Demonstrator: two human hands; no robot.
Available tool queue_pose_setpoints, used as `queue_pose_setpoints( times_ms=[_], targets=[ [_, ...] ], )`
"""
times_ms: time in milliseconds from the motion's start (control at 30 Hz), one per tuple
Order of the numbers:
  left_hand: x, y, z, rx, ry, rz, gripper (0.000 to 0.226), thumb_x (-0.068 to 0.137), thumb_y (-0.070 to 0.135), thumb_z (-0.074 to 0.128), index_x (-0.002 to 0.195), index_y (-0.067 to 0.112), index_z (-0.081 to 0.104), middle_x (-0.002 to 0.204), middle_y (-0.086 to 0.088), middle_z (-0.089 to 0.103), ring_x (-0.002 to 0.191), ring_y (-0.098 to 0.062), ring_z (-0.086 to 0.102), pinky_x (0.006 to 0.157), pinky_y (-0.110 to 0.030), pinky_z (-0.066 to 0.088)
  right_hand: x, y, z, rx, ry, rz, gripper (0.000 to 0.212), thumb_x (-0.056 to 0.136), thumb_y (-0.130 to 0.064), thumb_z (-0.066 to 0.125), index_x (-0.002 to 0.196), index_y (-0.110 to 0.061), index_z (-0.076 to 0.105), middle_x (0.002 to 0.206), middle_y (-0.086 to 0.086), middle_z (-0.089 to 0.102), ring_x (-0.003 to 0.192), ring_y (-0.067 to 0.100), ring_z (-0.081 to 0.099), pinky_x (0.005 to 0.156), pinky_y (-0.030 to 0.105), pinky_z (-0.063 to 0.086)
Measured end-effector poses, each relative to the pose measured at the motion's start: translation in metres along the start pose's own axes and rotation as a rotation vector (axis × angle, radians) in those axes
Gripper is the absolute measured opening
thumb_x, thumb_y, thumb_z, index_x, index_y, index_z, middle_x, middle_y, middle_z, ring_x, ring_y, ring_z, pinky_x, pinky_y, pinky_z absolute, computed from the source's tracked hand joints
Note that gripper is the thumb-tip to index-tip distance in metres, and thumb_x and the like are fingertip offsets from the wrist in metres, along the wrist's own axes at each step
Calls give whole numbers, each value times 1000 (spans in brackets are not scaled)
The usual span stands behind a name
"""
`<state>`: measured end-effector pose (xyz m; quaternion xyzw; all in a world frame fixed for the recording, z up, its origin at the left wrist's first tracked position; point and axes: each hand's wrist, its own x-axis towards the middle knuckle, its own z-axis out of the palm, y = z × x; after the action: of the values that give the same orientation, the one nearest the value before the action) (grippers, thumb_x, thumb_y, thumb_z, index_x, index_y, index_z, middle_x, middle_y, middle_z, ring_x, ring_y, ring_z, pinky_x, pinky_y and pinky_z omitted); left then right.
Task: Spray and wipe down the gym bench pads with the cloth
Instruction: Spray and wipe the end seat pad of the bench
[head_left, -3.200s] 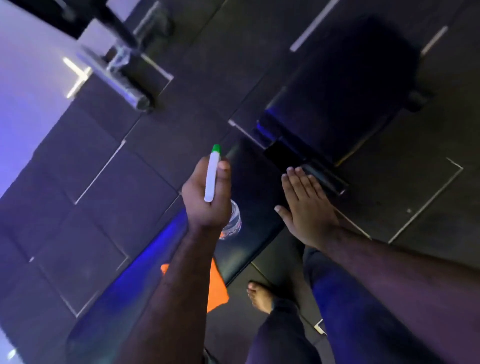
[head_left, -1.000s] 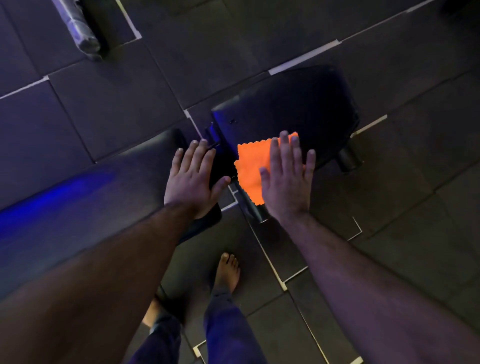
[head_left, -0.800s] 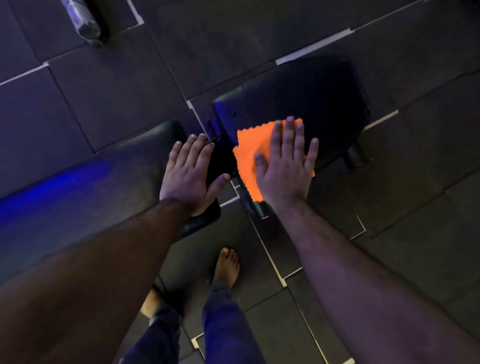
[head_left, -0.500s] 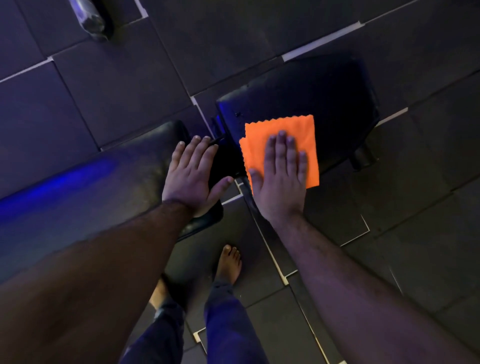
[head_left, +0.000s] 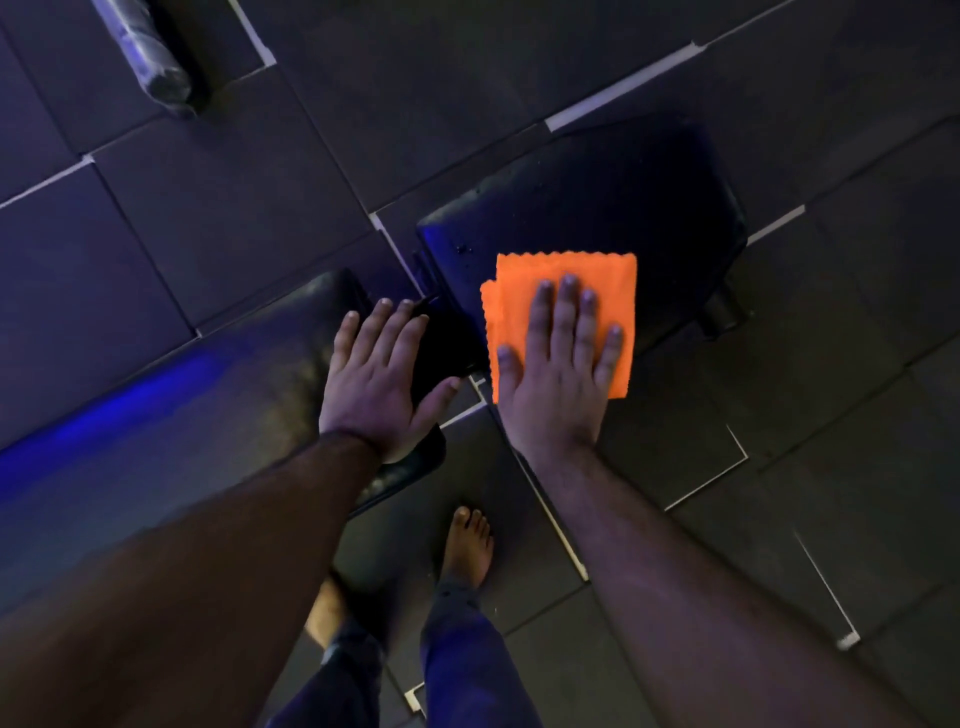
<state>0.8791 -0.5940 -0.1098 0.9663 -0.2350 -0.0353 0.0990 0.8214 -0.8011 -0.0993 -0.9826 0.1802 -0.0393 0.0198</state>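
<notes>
Fingers of the right hand lie spread and flat on the folded orange cloth, pressing it onto the smaller black seat pad near its close edge. Just left, across the gap, the left hand rests open, fingers slightly apart, on the long back pad's end. Bare feet stand below on dark floor tiles.

The right hand covers the lower middle of the orange cloth; the long bench pad runs off the left edge behind the left forearm; the wrapped roll is cropped at the top.
</notes>
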Motion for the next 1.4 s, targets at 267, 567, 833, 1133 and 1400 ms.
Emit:
queue_pose_setpoints(
  times_ms=[267, 567, 833, 1133, 1400],
  targets=[
    [-1, -2, 2, -6, 7, 17, 83, 103, 75, 36, 160, 16, 43, 173, -6, 41, 164, -34, 27, 136, -51, 1, 73, 42, -23, 150, 74, 392, 77, 108, -55, 36, 171, -15, 17, 180, 10, 10, 166, 31, 7, 127, 71, 10],
    [1, 3, -5, -7, -23, 6, 83, 102, 71, 40, 161, 13, 45, 173, -7, 42, 163, -35, 27, 135, -54, 4, 36, 27, -28, 131, 6, 420, 79, 109, -50, 34, 171, -9, 7, 180, 13, 3, 166, 33, 1, 133, 57, 7],
    [1, 0, -1, 1, -35, 20, 88, 103, 80, 28, 161, 15, 44, 172, -6, 42, 164, -34, 25, 135, -55, 6, 180, 46, -40, -33, 34, 362, 78, 106, -50, 30, 169, -6, 17, 178, 16, 13, 165, 35, 11, 132, 57, 11],
    [1, 3, -8, -11, -62, 6, 94, 102, 80, 21, 159, 12, 48, 168, -8, 48, 163, -35, 28, 135, -57, 7, 113, 39, -46, -69, -58, 248, 81, 108, -51, 29, 170, -5, 5, 179, 16, 2, 166, 36, 2, 133, 58, 3],
    [1, 4, -11, -22, -86, 5, 92, 101, 81, 26, 158, 13, 50, 167, -7, 51, 163, -35, 28, 135, -57, 6, 151, 12, -47, -131, -83, 125, 79, 107, -48, 30, 169, -3, 10, 178, 21, 8, 165, 39, 7, 132, 60, 10]
  ],
)
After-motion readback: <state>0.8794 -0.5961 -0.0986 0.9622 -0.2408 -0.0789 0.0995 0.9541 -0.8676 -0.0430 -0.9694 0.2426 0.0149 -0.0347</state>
